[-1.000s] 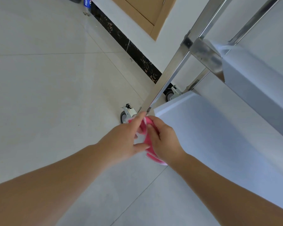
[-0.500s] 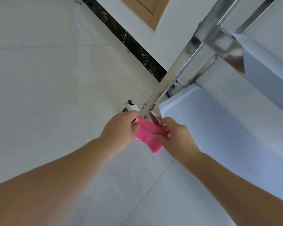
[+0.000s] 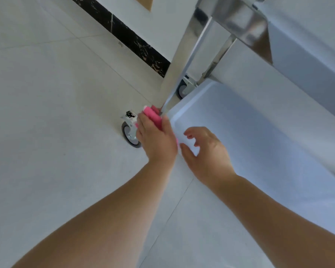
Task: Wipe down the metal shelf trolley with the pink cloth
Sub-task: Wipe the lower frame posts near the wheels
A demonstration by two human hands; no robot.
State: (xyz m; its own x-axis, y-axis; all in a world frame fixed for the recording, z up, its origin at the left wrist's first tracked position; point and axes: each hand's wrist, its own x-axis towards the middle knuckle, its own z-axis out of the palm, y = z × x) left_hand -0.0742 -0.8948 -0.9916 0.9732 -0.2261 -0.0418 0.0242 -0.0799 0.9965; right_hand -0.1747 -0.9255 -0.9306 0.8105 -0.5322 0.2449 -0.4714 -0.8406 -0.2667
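The metal shelf trolley fills the right side; its bottom shelf is a pale tray and a shiny corner post rises from its near-left corner. My left hand is shut on the folded pink cloth and presses it against the foot of that post, just above the front caster. My right hand hovers over the shelf's near-left corner, fingers spread, holding nothing. Most of the cloth is hidden under my left hand.
A second caster sits behind the post near the wall. A black marbled skirting board runs along the white wall. An upper shelf edge overhangs at the top right. Pale floor tiles stretch to the left.
Both hands held the cloth before; now my right hand has let go and opened over the shelf. My left hand has bunched the cloth and pushed it to the post's base.
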